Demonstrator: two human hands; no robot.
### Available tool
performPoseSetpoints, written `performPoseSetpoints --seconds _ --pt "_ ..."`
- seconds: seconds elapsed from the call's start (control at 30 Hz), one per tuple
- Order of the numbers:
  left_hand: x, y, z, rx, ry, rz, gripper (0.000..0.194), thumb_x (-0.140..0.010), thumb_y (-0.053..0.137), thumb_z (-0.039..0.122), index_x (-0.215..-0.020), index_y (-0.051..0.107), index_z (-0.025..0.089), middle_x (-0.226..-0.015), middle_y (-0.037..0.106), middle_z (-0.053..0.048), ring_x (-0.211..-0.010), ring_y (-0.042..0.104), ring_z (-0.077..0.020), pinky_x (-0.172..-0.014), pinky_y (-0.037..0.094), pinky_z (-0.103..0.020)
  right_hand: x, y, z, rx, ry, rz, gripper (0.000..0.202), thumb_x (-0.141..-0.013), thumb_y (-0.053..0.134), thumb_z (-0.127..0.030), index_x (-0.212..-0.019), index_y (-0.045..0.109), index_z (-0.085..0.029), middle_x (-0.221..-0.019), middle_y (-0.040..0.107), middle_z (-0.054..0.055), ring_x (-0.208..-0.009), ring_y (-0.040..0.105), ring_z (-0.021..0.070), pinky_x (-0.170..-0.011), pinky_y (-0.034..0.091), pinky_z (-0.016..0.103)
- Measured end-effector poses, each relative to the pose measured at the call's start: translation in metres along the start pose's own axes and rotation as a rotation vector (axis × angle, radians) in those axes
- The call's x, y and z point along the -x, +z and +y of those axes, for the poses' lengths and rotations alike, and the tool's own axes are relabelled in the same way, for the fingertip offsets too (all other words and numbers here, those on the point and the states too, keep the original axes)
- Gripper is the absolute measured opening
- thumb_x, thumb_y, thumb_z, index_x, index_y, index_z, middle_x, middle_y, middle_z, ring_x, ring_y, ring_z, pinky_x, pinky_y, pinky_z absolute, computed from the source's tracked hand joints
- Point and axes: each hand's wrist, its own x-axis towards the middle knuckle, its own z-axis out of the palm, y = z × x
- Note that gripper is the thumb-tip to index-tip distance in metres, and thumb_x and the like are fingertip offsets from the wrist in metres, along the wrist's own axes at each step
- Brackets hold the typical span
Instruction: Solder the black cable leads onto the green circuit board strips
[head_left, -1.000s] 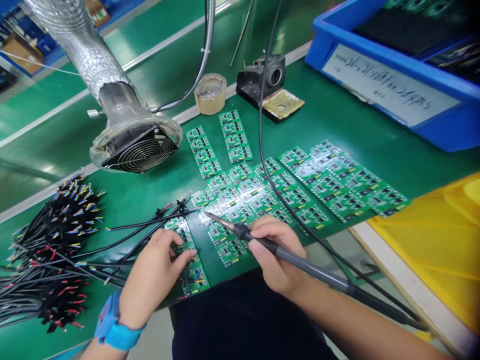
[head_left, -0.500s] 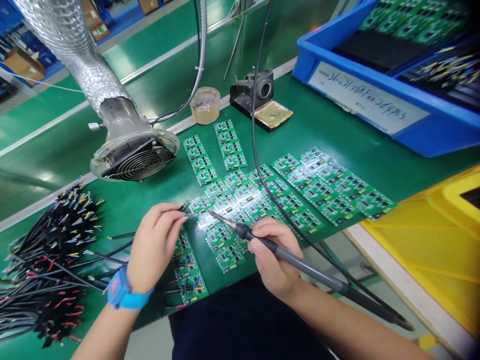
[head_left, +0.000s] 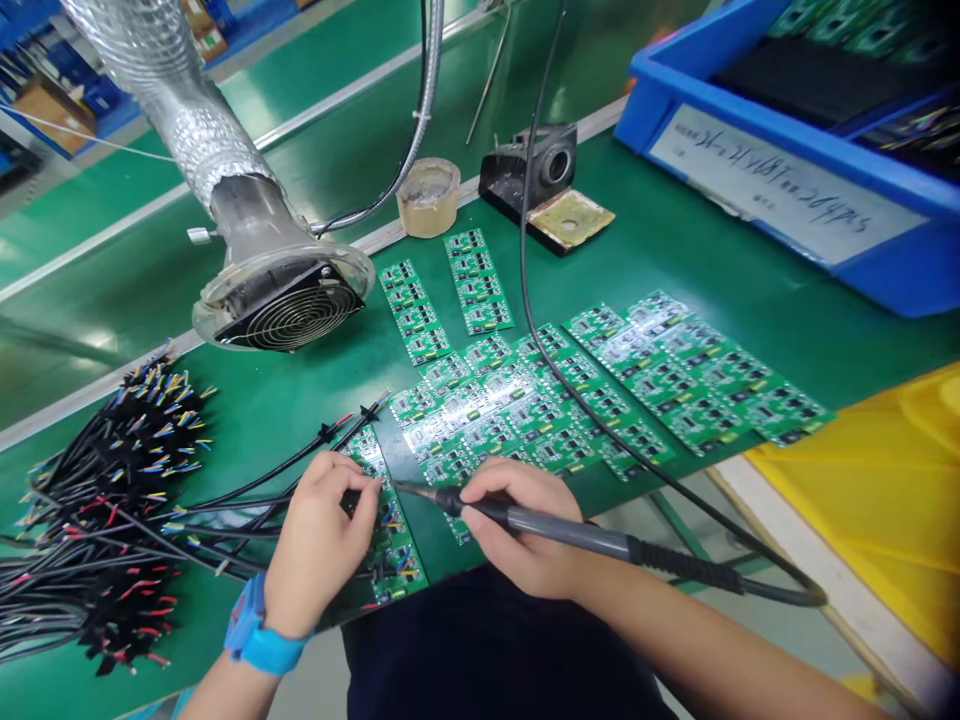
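Note:
My right hand is closed round the handle of a soldering iron. Its metal tip points left and meets or nearly meets the edge of a green circuit board that has wires along it. Thumb and fingertips of my left hand, with a blue band on the wrist, come together over that same board, close to the iron's tip. Whatever they pinch is too small or hidden to make out. Black cables with bare coloured wire ends run past this hand, and two of them end above the board's upper part.
More circuit boards lie in rows to the right. A pile of cables is at left, below a fume extractor. Behind are a tape roll and an iron stand. A blue bin stands at right; the iron's cord crosses the boards.
Both hands have come down toward me, from the upper end of the wired board to its middle. The iron's tip moved with them. Two cable ends now show beyond my left hand.

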Motion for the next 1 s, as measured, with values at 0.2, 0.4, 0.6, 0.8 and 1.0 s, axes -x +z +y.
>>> performPoseSetpoints --seconds 0.2,0.4,0.6,0.8,1.0 --pt "0.0013 -0.0023 0.0014 -0.001 -0.006 -0.02 0.017 -0.083 0.048 0.022 -0.07 0.057 0.018 -0.083 0.054 -0.005 -0.08 0.054 -0.0163 -0.072 0.045 -0.03 0.0006 0.0026 0.0012 0.024 -0.023 0.007 0.011 -0.071 0.055 -0.013 -0.078 0.054 -0.021 -0.061 0.059 -0.002 -0.053 0.057 0.0123 -0.053 0.048 0.025" --pt "0.0007 0.0008 0.0007 0.005 -0.017 0.009 0.016 -0.084 0.049 0.024 -0.071 0.058 0.018 -0.082 0.055 -0.005 -0.079 0.055 -0.0164 -0.072 0.046 -0.03 0.0023 0.0033 0.0035 0.023 -0.033 -0.001 0.013 -0.071 0.055 -0.012 -0.08 0.054 -0.021 -0.063 0.06 -0.001 -0.055 0.058 0.0123 -0.054 0.049 0.025" --pt "0.0009 0.0017 -0.0002 0.01 -0.002 0.009 0.015 -0.083 0.049 0.023 -0.072 0.057 0.017 -0.082 0.053 -0.005 -0.08 0.054 -0.0164 -0.073 0.045 -0.031 0.0013 0.0027 0.0042 0.019 -0.031 -0.013 0.013 -0.071 0.056 -0.011 -0.08 0.054 -0.02 -0.063 0.059 -0.001 -0.056 0.057 0.0121 -0.053 0.048 0.024" --pt "0.0027 0.0026 -0.0024 0.03 0.007 0.036 0.012 -0.083 0.051 0.022 -0.073 0.056 0.017 -0.082 0.052 -0.004 -0.078 0.052 -0.0153 -0.072 0.044 -0.029 -0.0004 0.0025 0.0014 0.002 -0.022 -0.014 0.012 -0.07 0.056 -0.01 -0.078 0.055 -0.019 -0.062 0.059 -0.001 -0.054 0.056 0.0104 -0.052 0.047 0.022" --pt "0.0017 0.0037 -0.0026 0.03 0.018 0.035 0.011 -0.083 0.052 0.021 -0.073 0.056 0.017 -0.082 0.052 -0.004 -0.078 0.052 -0.015 -0.072 0.044 -0.029 -0.0003 0.0034 0.0006 0.006 -0.023 -0.026 0.012 -0.07 0.056 -0.01 -0.079 0.055 -0.019 -0.062 0.059 0.0 -0.055 0.056 0.0103 -0.052 0.046 0.021"
